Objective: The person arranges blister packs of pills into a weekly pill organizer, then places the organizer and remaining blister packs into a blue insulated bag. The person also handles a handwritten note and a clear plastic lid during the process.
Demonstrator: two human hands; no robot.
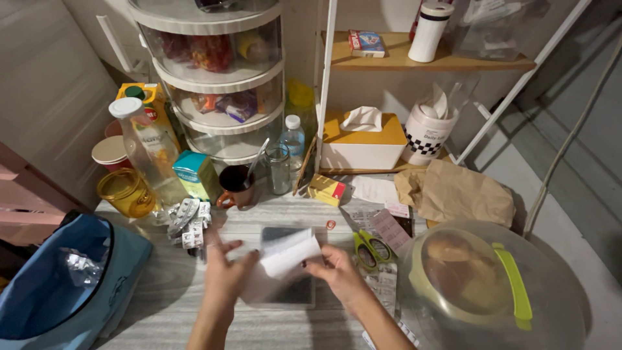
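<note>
White paper slip (289, 253): lower centre of frame, over a clear flat tray (285, 291) on the table (162, 304). Left hand (223, 272) fingers closed on its left edge; right hand (334, 269) fingers pinching its right edge. Green scissors (369, 249) just right; blister packs (188, 220) upper left; brown mug (234, 185) above.

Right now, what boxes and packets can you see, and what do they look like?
White paper slip: held by both hands, above a tablet.
Teal carton: beside the brown mug, upright.
Yellow-red box: flat, before the tissue box.
Orange juice carton: left, green cap.
Blue-red box: top shelf.
</note>
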